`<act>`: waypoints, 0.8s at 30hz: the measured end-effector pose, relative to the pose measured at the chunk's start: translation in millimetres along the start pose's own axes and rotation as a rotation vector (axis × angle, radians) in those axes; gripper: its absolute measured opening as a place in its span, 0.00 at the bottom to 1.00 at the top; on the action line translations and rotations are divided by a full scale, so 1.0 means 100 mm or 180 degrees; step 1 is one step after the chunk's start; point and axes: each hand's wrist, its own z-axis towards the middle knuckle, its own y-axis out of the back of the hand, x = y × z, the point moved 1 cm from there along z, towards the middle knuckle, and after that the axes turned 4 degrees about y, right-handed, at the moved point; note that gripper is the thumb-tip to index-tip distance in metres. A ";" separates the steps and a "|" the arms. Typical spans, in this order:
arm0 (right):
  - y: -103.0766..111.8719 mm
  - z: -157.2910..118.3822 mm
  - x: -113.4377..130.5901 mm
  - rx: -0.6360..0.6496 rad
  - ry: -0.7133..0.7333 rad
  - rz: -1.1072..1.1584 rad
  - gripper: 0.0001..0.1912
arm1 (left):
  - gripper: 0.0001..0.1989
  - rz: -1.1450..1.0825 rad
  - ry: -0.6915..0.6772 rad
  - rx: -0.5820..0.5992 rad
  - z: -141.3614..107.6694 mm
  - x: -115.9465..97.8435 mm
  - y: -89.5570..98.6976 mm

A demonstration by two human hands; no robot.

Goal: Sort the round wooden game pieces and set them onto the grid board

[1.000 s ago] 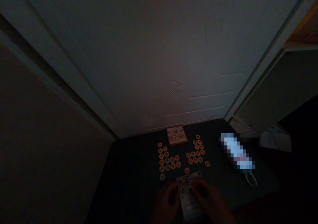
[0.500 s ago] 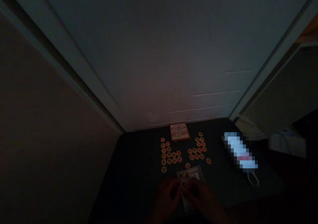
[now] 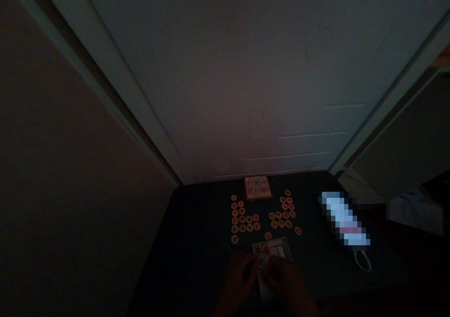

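Observation:
My left hand (image 3: 242, 271) and my right hand (image 3: 279, 275) are close together over an open tray (image 3: 288, 251) near the table's front. Both have fingers pinched in; what lies between them is too dark and small to make out. Inside the tray are a few round pieces (image 3: 265, 248) and something pale with red marks. Beyond it, several round pieces with red or dark marks lie flat in a left group (image 3: 242, 219) and a right group (image 3: 278, 215). A single piece (image 3: 268, 236) rests just behind the tray.
A square red-edged box (image 3: 258, 188) lies at the table's back, by a pale panel with embossed hearts (image 3: 262, 124). A bright, blurred-out device (image 3: 346, 218) with a looped strap is on the dark table (image 3: 190, 232) at right.
The whole view has shifted slightly, so the table and its objects appear a little further right. My hands stay over the tray in nearly the same pose.

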 end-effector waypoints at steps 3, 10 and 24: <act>-0.04 -0.01 -0.01 -0.0066 0.0045 0.0013 0.06 | 0.10 -0.0062 -0.0009 -0.0117 0.00 0.01 -0.01; -0.09 -0.05 -0.04 -0.0107 0.0146 0.0126 0.07 | 0.08 -0.0063 -0.0047 -0.0235 0.01 0.06 -0.04; 0.13 -0.07 -0.02 -0.0541 0.0444 0.0055 0.11 | 0.11 -0.0211 0.0337 -0.0128 0.01 0.13 -0.07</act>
